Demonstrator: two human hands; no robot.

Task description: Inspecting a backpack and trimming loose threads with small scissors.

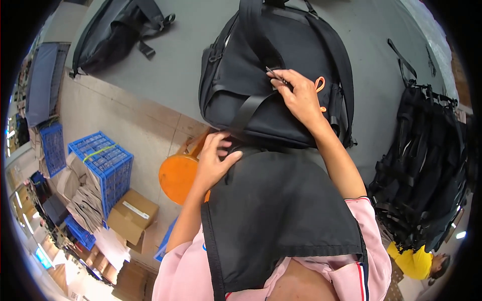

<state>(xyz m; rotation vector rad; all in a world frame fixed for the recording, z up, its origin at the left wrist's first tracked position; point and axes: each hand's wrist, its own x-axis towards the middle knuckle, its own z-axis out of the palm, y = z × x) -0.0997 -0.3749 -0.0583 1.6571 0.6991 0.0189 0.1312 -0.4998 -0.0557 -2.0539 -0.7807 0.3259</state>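
A black backpack [236,75] lies on the grey table in front of me, its wide strap running off at the top. My right hand [300,95] is closed over the middle of the bag. It pinches a small pointed metal tool [272,73], perhaps snips or tweezers, whose tips reach the end of the black strap [257,37]. An orange loop [320,84] shows beside that wrist. My left hand [216,156] is next to the bag's near left edge, thumb apart from its bent fingers, with nothing visible in it.
Another black bag [115,37] lies at the table's far left. Several black bags or straps [414,150] are heaped at the right, near a person in yellow [414,262]. Left of me stand an orange stool [178,179], a blue crate [108,160] and a cardboard box [131,215].
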